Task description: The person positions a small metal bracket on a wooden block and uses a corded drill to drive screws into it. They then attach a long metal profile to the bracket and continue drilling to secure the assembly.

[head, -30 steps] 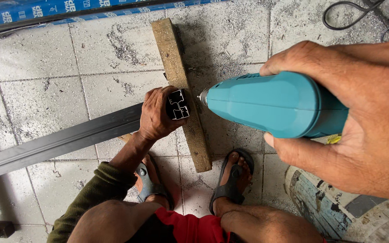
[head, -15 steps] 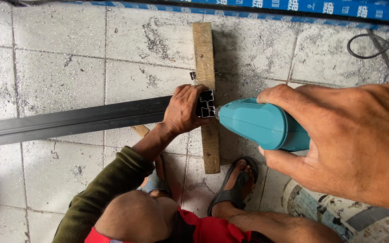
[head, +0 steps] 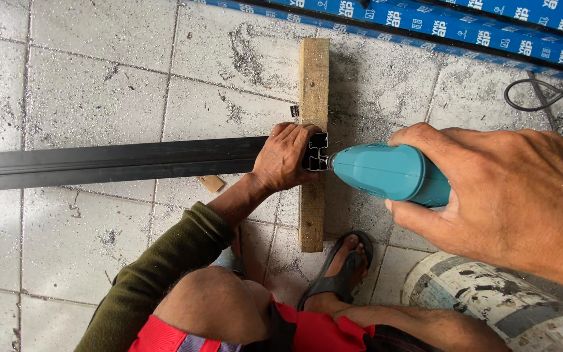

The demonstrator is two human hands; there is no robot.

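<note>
Left hand (head: pixel 286 156) gripping ribbed black profile (head: pixel 112 163), right hand (head: pixel 509 189) on smooth teal drill (head: pixel 389 173)

The electric drill (head: pixel 392 173) has a smooth, matt teal plastic shell. At its 9 o'clock, the aluminium profile (head: pixel 118 161) looks like dark metal with a satin sheen. The wooden block (head: pixel 313 78) under it is rough, pale, unfinished timber. The tiled floor (head: pixel 92 91) is dull grey, gritty with shavings. The sleeve (head: pixel 164 274) is soft olive cloth.
</note>
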